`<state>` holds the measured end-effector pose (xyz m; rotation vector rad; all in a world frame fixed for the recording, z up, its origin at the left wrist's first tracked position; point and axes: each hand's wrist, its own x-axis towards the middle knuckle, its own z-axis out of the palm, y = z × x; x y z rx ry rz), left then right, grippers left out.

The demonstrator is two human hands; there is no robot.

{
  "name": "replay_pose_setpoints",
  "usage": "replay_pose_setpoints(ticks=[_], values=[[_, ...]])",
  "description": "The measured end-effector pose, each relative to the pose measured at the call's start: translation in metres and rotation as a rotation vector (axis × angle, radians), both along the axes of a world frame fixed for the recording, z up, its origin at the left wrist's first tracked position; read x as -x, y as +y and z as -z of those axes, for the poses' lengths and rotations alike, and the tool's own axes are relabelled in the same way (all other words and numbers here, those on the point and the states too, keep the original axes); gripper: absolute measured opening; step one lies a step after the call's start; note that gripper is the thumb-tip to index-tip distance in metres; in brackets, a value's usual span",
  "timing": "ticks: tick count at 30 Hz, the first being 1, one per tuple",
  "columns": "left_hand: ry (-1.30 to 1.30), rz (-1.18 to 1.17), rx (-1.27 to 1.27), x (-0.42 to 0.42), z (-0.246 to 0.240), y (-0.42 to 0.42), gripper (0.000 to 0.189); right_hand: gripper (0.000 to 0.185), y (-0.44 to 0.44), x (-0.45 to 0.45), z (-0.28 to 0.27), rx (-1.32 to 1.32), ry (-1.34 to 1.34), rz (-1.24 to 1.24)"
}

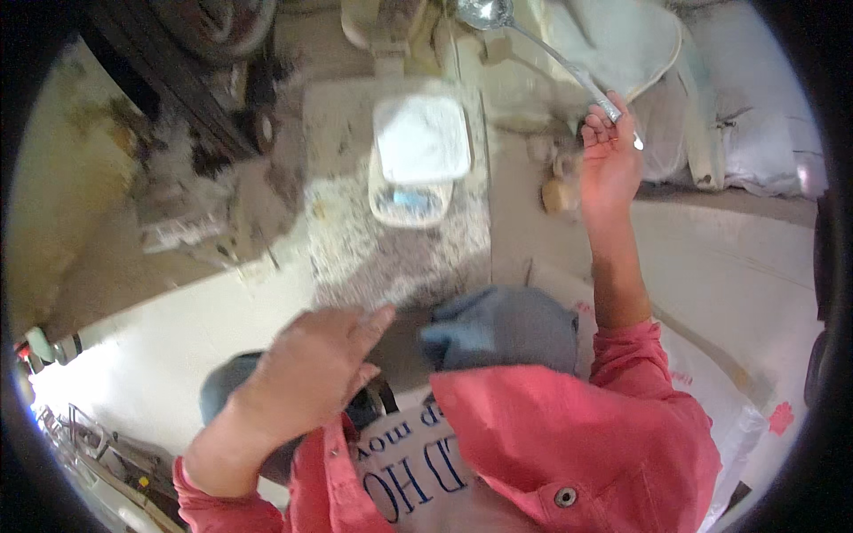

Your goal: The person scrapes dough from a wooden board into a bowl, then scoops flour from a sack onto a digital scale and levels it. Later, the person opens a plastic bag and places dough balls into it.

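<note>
My right hand [610, 156] is raised at the upper right, its fingers closed around the handle of a long metal ladle or large spoon [566, 65]. The round bowl of that utensil points up and left, at the top edge. Lower left, my left hand [320, 360] hovers in front of my body, blurred, fingers partly spread, with nothing seen in it. Between and beyond the hands, a white rectangular tray or lid [423, 140] overlaps a pale container [411, 221]. Inside the container a light-blue object [411, 199] shows. Both rest on a speckled slab [346, 246].
Dark machinery with a wheel [220, 26] stands at the upper left. At the upper right are a whitish bin or sack with a pale rim [620, 53] and plastic wrapping [760, 133]. A small tan object [558, 195] lies left of my right forearm.
</note>
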<state>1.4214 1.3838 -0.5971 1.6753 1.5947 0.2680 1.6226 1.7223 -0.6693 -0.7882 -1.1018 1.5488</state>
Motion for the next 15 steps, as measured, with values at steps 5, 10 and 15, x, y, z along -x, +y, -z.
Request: replay_pose_setpoints(ticks=[5,10,15], values=[[0.040,-0.010,0.061,0.002,0.003,0.004,0.064,0.044,0.069,0.083,-0.015,-0.012,0.112,-0.028],[0.050,-0.004,0.080,0.007,0.010,0.006,0.062,0.040,0.117,0.166,-0.016,0.011,0.075,-0.256],[0.056,-0.002,0.030,0.014,0.015,0.003,0.060,0.019,0.106,0.149,0.013,-0.373,-0.550,-0.348]])
